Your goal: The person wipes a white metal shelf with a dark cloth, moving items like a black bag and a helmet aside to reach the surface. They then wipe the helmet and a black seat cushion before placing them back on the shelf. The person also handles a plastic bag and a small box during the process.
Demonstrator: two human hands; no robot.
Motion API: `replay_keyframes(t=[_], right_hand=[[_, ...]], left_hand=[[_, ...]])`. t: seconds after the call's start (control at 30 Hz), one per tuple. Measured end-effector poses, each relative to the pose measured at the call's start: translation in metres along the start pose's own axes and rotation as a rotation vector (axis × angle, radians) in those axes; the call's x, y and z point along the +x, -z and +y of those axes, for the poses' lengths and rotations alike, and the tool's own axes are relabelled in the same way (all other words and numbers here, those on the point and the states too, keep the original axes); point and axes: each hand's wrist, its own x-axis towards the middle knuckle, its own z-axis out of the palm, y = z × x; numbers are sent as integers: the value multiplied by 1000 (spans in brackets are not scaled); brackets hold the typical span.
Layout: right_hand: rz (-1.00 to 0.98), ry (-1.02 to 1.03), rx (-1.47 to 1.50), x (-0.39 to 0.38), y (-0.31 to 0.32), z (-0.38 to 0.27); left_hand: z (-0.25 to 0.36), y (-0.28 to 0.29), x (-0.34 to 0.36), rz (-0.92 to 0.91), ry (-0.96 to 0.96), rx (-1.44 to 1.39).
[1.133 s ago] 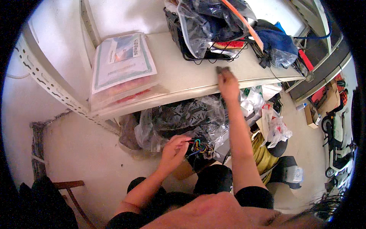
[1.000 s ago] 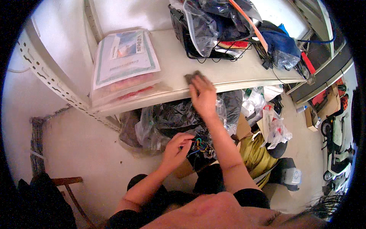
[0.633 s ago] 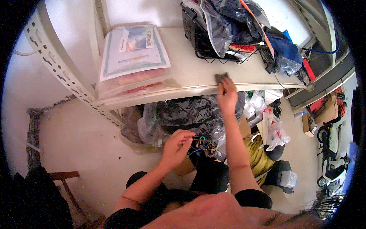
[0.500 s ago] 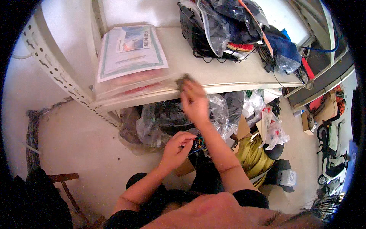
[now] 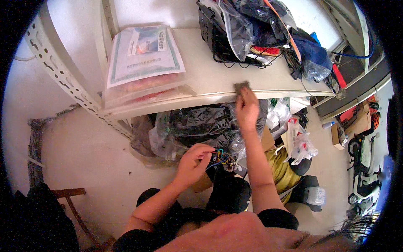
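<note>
My right hand [image 5: 247, 110] reaches to the shelf's front edge, its fingers closed on a small grey-brown rag-like piece [image 5: 241, 86] that rests against the edge; its exact kind is too small to tell. Below the shelf, my left hand [image 5: 193, 166] is closed in a pinch beside a bundle of coloured wires [image 5: 223, 158]. A thin red wire seems to run into its fingertips. Blue, yellow and green strands of the bundle hang above a black thing [image 5: 228, 191] close to my knees.
The white metal shelf [image 5: 210, 77] carries bagged papers [image 5: 145, 63] at left and a black wire basket [image 5: 220, 50] with plastic-wrapped things. Underneath lie black plastic bags [image 5: 201, 126], a yellow-green sack [image 5: 283, 168] and a white bag [image 5: 303, 145]. A wooden stool [image 5: 69, 193] stands at left.
My right hand has moved to the right along the shelf's edge with the grey-brown piece. My left hand has stayed nearly in place by the wires, which show more fully.
</note>
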Motion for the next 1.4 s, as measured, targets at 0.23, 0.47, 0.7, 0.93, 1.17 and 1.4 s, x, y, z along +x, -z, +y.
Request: replay_keyframes(t=[0.23,0.47,0.7,0.93,1.17,1.4], right_hand=[[-59,183,238,-16,-29,-103],[-1,45,-6,3,1,28],[-79,69,160,46,25,-14],[-312,159,469,34,-20,-32],[-398,93,483,40,-8,-1],[-553,131,518,57,-8,-11]], left_hand=[[-1,-5,0,56,21,-42],[-5,7,0,61,-8,-32],[1,10,-4,47,-72,-57],[-3,13,-2,50,-24,-60],[-4,12,0,64,-42,-70],[-12,6,0,4,-16,-97]])
